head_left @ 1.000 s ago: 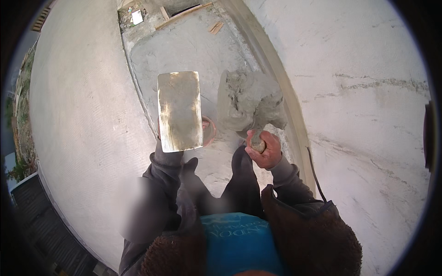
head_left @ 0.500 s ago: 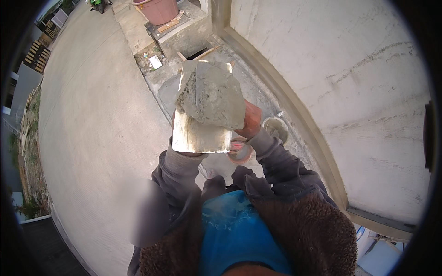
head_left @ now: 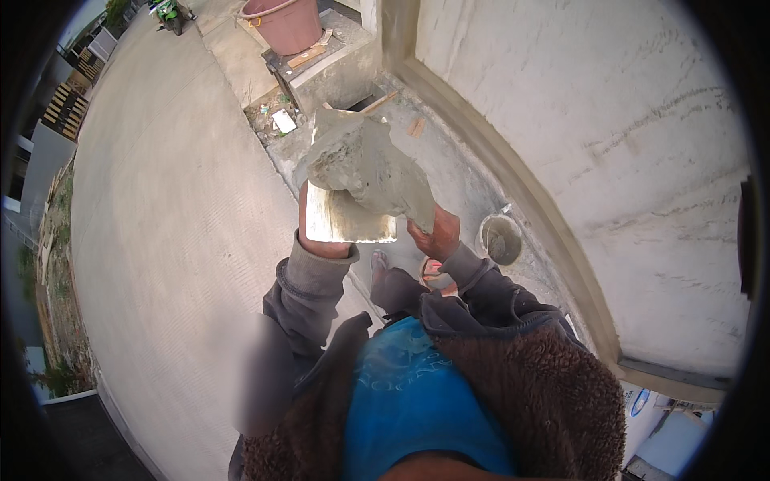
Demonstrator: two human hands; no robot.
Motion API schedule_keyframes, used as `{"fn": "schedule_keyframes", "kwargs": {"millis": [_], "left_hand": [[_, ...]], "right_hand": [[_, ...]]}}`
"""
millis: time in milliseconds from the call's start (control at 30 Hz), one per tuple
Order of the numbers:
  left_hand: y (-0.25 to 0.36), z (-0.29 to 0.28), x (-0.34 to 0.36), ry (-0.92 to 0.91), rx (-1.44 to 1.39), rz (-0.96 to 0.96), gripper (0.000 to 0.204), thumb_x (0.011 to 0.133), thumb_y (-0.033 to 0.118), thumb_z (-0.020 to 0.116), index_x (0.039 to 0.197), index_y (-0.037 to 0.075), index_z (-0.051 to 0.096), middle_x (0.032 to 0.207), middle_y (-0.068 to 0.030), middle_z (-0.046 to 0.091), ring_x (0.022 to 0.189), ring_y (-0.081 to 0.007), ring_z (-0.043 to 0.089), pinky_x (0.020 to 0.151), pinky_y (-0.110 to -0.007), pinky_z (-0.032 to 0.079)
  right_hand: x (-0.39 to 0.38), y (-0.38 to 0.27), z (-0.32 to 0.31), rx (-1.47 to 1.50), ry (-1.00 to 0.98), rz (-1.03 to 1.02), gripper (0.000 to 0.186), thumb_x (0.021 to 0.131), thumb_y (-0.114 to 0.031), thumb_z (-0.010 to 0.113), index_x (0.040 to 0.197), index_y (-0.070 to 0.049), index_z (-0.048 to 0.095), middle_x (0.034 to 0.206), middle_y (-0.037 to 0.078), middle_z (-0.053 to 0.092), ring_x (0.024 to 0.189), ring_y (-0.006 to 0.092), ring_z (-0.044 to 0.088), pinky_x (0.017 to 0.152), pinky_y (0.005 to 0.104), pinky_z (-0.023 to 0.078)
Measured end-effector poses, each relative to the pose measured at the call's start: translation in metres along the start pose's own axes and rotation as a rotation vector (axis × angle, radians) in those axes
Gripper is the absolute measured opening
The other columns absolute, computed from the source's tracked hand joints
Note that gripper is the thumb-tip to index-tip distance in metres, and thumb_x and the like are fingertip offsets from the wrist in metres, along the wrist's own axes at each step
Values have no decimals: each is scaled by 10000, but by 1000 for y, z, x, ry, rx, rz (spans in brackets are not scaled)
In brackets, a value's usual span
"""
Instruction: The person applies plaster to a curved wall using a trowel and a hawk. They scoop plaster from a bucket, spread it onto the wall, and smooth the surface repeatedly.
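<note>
My left hand (head_left: 304,215) is closed under a pale rectangular plasterer's hawk (head_left: 349,224), its fingers mostly hidden by the board. A thick heap of wet grey mortar (head_left: 353,156) covers the hawk's far part and hangs over its right side. At the right of the board, my right hand (head_left: 439,234) is closed around a trowel (head_left: 413,196) smeared with mortar; its handle is hidden in the fist. The trowel lies against the heap, and where its blade ends among the mortar I cannot tell.
A grey-crusted bucket (head_left: 485,240) and a reddish tub (head_left: 437,280) stand by my feet, near the plastered wall (head_left: 577,144) on the right. Ahead, a big pink tub (head_left: 281,28) sits on a concrete ledge (head_left: 341,68). A green motorcycle (head_left: 168,12) stands far along the concrete roadway (head_left: 176,160).
The mortar heap has changed shape, now drawn out toward my right hand. That hand has tilted and moved slightly lower, while the hawk has risen a little. My view has shifted slightly.
</note>
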State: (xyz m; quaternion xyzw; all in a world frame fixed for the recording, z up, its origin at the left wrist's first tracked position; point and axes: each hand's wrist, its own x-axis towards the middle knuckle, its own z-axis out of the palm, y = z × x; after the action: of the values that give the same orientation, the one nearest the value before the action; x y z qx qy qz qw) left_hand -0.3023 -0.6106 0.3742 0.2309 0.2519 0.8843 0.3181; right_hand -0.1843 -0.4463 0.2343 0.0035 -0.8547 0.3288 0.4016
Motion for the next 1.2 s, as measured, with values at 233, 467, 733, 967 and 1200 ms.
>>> {"fn": "schedule_keyframes", "kwargs": {"millis": [233, 467, 733, 967, 1200], "left_hand": [[58, -59, 87, -73, -423, -230, 483, 1051, 376, 411, 1428, 77, 456, 1350, -141, 581, 1170, -299, 628, 974, -508, 546], [76, -118, 152, -45, -335, -237, 478, 1067, 364, 389, 1436, 67, 442, 1396, -142, 546, 1234, -301, 583, 1003, -492, 526], [79, -162, 277, -281, -631, -351, 497, 1064, 350, 375, 1464, 56, 397, 1445, -168, 497, 1296, -333, 533, 1051, -533, 484], [88, -216, 399, -231, -837, -560, 514, 1061, 391, 345, 1461, 77, 420, 1465, -160, 488, 1312, -366, 514, 1075, -556, 450], [81, -240, 529, -475, -732, -620, 505, 1057, 405, 371, 1442, 86, 440, 1432, -145, 523, 1280, -355, 547, 1042, -554, 485]], "right_hand": [[36, 31, 16, 266, -53, 235, 323, 790, -92, 767, 1081, -32, 640, 829, 100, 631, 682, 222, 662, 594, 342, 513], [201, 38, 21, 1583, -494, 482, 556, 1019, -523, 453, 1056, 18, 574, 738, 67, 553, 500, 125, 552, 452, 280, 493], [290, 110, 63, 1340, -621, 603, 627, 1046, -554, 363, 930, 23, 580, 617, 54, 509, 400, 108, 479, 368, 268, 433], [322, 152, 78, 1235, -557, 813, 617, 1037, -555, 408, 913, 19, 600, 571, 39, 499, 382, 101, 473, 343, 250, 396], [303, 157, 66, 798, -356, 1125, 531, 1022, -499, 482, 943, 8, 616, 634, 34, 524, 471, 97, 491, 447, 264, 414]]}}
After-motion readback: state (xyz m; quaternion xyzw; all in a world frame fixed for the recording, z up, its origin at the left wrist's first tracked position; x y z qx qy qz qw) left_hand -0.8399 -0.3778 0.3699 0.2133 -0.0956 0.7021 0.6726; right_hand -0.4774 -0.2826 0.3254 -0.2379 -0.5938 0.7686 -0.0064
